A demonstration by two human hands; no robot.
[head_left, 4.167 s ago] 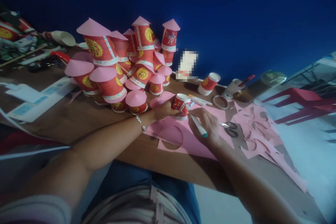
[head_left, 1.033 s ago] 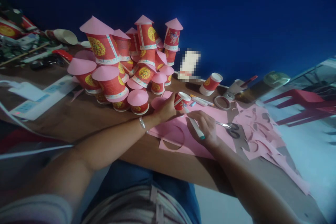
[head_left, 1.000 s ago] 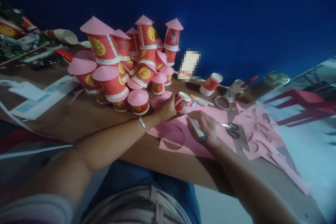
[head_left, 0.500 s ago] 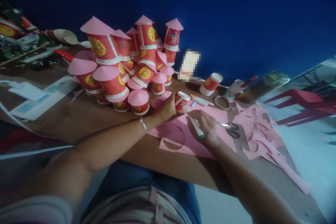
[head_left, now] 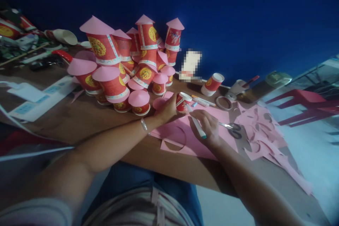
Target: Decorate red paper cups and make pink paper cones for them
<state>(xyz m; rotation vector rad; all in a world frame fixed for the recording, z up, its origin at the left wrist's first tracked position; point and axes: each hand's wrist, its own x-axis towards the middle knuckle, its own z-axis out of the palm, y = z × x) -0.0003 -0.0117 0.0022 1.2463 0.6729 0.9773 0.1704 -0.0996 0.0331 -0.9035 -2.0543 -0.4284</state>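
My left hand (head_left: 168, 108) is closed around a small red paper cup (head_left: 182, 102) with a white rim, tilted a little. In my right hand (head_left: 208, 125) is a white marker (head_left: 196, 125) with a green end, its tip pointing at the cup's side. Whether the tip touches the cup I cannot tell. Beneath both hands lies a pink paper sheet (head_left: 203, 150) with a round hole cut near its front edge. Scissors (head_left: 234, 130) rest just right of my right hand.
Red cups with pink cone roofs (head_left: 111, 84) stand stacked at the left. Behind lie a tape roll (head_left: 224, 102), pens (head_left: 202, 101) and another red cup (head_left: 213, 84). Pink scraps (head_left: 262, 130) cover the right side. A power strip (head_left: 43, 99) is at far left.
The marker's tip has shifted slightly against the cup's side, and the cup has turned a little in my left hand. The rest looks the same.
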